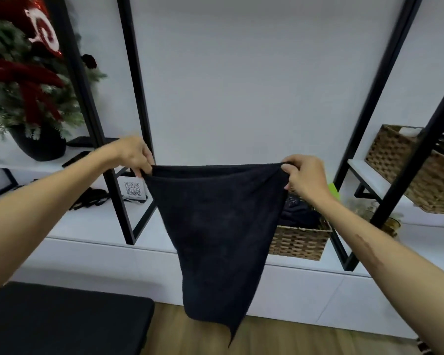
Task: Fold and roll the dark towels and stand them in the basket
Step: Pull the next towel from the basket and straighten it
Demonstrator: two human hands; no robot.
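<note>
A dark towel (pixel 215 226) hangs in the air in front of me, doubled over, its top edge stretched level between both hands. My left hand (pixel 135 155) pinches the top left corner and my right hand (pixel 303 178) pinches the top right corner. The towel narrows downward to a point near the floor. Behind it on the white ledge stands a woven basket (pixel 299 243) with other dark towels (pixel 299 213) inside, partly hidden by the hanging towel and my right forearm.
Black metal shelf frames (pixel 133 124) rise from the white ledge (pixel 92 221). A second woven basket (pixel 420 170) sits on the right shelf. A potted Christmas tree (pixel 23 98) stands at left, a QR-code card (pixel 133 189) behind the frame, and a black bench (pixel 62 321) at lower left.
</note>
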